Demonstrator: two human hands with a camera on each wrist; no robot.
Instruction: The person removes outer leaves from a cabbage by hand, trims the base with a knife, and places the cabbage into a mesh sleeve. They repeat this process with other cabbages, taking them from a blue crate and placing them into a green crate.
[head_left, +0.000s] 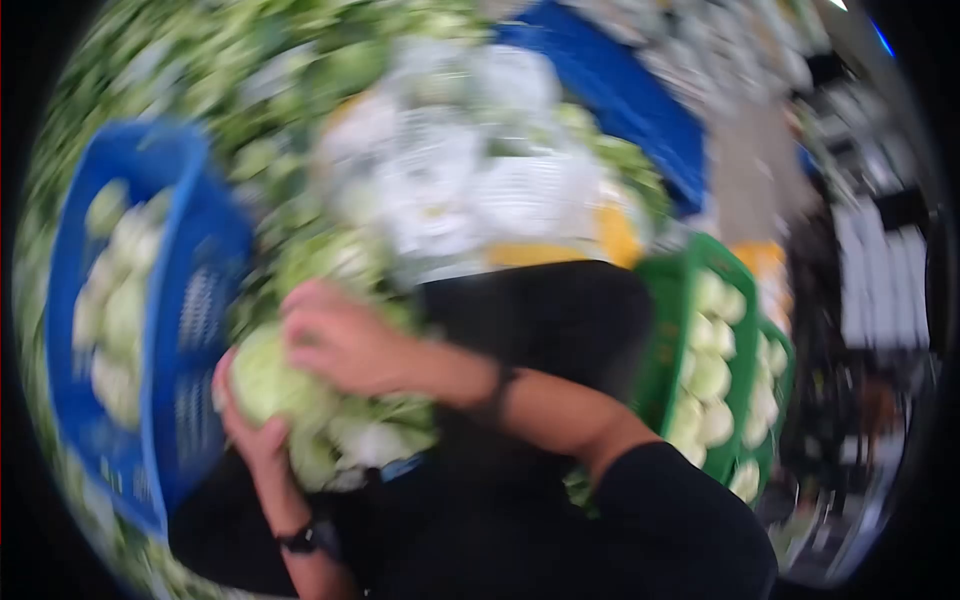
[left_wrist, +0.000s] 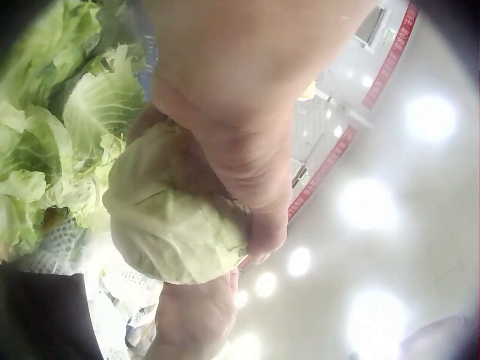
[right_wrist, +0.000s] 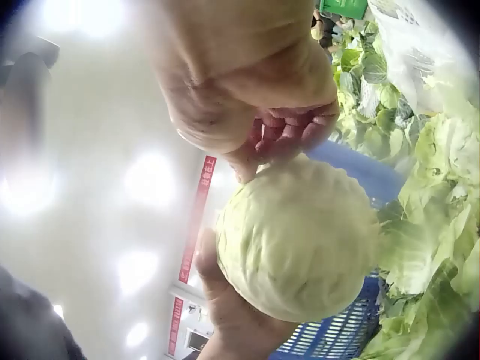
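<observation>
A pale green cabbage (head_left: 270, 375) sits over the person's lap, with its smooth round side plain in the right wrist view. My left hand (head_left: 258, 435) grips it from the side and below, thumb and fingers spread round the head. Against the cabbage's edge, my right hand (right_wrist: 262, 97) has its fingers curled and its thumb on the surface; the fingertips on the far side are hidden. Loose outer leaves (head_left: 385, 430) lie on the lap just beside the cabbage.
To the left stands a blue crate (head_left: 195, 330) holding trimmed cabbages (head_left: 125, 290). Green crates (head_left: 665, 345) with more cabbages stand at the right. Ahead are white plastic bags (head_left: 450, 170), a heap of leaves (head_left: 270, 60) and another blue crate (head_left: 620, 85).
</observation>
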